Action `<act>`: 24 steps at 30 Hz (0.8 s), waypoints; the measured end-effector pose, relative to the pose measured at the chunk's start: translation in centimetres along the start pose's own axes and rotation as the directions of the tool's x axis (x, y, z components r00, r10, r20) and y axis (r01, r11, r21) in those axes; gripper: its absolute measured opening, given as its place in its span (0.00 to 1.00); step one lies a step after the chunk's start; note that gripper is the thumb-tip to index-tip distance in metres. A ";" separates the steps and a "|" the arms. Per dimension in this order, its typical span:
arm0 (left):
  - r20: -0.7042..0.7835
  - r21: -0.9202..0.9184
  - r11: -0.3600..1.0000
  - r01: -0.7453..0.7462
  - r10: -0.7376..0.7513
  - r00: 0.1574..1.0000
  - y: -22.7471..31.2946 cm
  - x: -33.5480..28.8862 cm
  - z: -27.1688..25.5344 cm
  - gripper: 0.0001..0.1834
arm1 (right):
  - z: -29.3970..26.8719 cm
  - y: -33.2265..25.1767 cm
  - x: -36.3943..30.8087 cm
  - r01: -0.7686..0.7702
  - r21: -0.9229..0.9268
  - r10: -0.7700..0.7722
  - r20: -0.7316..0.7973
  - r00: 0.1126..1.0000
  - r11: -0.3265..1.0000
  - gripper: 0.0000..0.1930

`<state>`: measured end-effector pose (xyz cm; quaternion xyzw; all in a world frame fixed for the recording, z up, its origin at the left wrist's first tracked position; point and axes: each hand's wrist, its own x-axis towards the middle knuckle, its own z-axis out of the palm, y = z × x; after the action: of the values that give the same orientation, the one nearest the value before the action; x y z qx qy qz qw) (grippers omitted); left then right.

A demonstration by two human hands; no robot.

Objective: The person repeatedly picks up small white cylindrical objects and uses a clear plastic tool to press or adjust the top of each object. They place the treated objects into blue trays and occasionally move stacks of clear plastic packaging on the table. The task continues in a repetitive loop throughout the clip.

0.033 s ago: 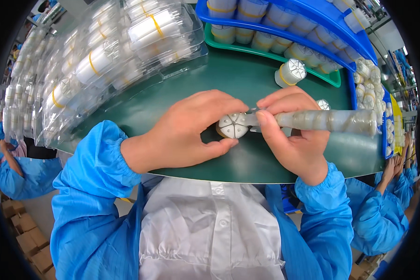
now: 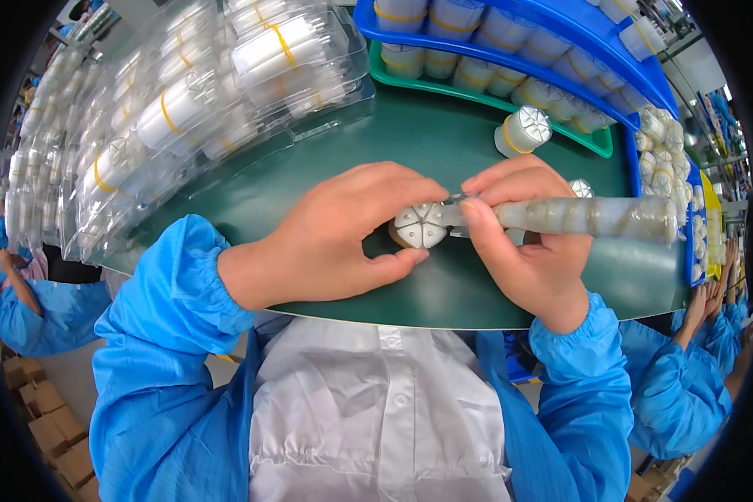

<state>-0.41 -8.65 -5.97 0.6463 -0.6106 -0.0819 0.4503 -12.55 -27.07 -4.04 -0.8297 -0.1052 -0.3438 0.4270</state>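
Note:
My left hand [image 2: 330,234] grips a short cylinder [image 2: 418,227] between thumb and fingers. Its white round top is split into wedges with small pin-like dots and faces up. In my right hand [image 2: 529,251] is a long hand tool [image 2: 611,217] with a cloudy handle that looks wrapped in tape, pinched between thumb and fingers. The tool's thin front end meets the right side of the round top; its exact tip is hard to make out. Beyond my right hand, a similar white cylinder [image 2: 523,130] with a yellow band lies tilted, and another [image 2: 581,188] is partly hidden behind that hand.
Clear plastic trays [image 2: 171,109] of banded white rolls are stacked at the left. A green tray [image 2: 477,94] and blue trays [image 2: 510,46] of similar cylinders stand at the back right. The green tabletop [image 2: 443,305] ends near my body. Co-workers' blue sleeves [image 2: 682,393] show at both sides.

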 end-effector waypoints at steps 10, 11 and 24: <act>-0.055 0.106 0.987 0.121 -0.115 0.992 0.3 -0.5 0.5 0.33 | 0.1 -0.1 -0.1 -0.028 -0.003 0.029 0.096 0.995 1.000 0.08; -0.033 0.107 0.986 0.131 -0.128 0.991 0.2 -0.6 0.5 0.34 | 0.1 -0.1 -0.2 -0.054 0.006 0.053 0.091 0.994 0.999 0.07; -0.037 0.082 0.992 0.095 -0.092 0.995 0.3 -0.4 0.5 0.37 | -0.3 -0.7 0.1 -0.030 -0.090 0.042 0.130 0.991 0.995 0.08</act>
<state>-1.07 -8.51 -6.26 0.6939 -0.5749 -0.0665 0.4285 -12.88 -26.88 -3.42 -0.8703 -0.1029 -0.2849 0.3884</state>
